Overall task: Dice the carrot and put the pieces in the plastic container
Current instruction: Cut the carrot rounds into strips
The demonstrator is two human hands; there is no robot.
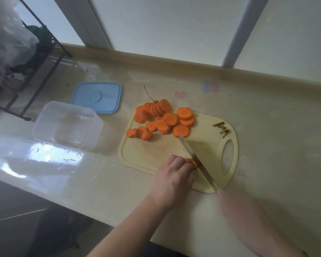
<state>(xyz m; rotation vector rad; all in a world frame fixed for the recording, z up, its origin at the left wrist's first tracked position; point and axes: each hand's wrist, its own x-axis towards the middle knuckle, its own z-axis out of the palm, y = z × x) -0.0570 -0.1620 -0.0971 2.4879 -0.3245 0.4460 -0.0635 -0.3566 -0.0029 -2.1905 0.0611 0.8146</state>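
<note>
A pale yellow cutting board (148, 151) lies on the counter. Several round orange carrot slices (161, 119) are heaped at its far end. At the near edge my left hand (174, 173) holds a small carrot piece (191, 162) down with curled fingers. The knife (191, 152) blade rests right beside that piece, its tip pointing at the slices. My right hand (228, 201), blurred, grips the knife's handle, which is hidden. The clear plastic container (67, 125) stands empty left of the board.
A blue lid (97, 97) lies behind the container. Carrot trimmings (221, 127) sit near the board's handle hole. A black wire rack (35, 58) with a plastic bag (6, 34) stands at the far left. The counter's front edge runs diagonally at lower left.
</note>
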